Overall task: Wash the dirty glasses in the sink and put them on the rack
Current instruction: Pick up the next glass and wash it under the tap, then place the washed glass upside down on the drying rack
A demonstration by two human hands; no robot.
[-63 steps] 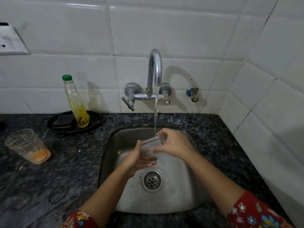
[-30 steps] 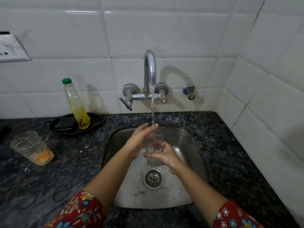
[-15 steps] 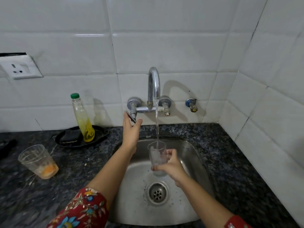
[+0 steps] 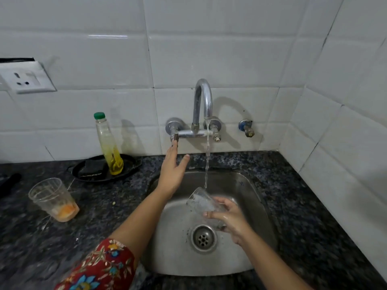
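Note:
My right hand holds a clear glass over the steel sink, tilted with its mouth up and to the left, just under the water stream from the tap. My left hand is raised with fingers apart, its fingertips touching the tap's left lever. A second clear glass with orange residue at its bottom stands on the dark counter to the left of the sink. No rack is in view.
A bottle of yellow liquid with a green cap stands on a black dish that holds a dark sponge, behind the dirty glass. A wall socket is at the upper left. White tiled walls close the back and right.
My left hand left the glass and rose to the tap's left lever. My right hand alone keeps the glass and has tipped it from upright to slanted under the stream.

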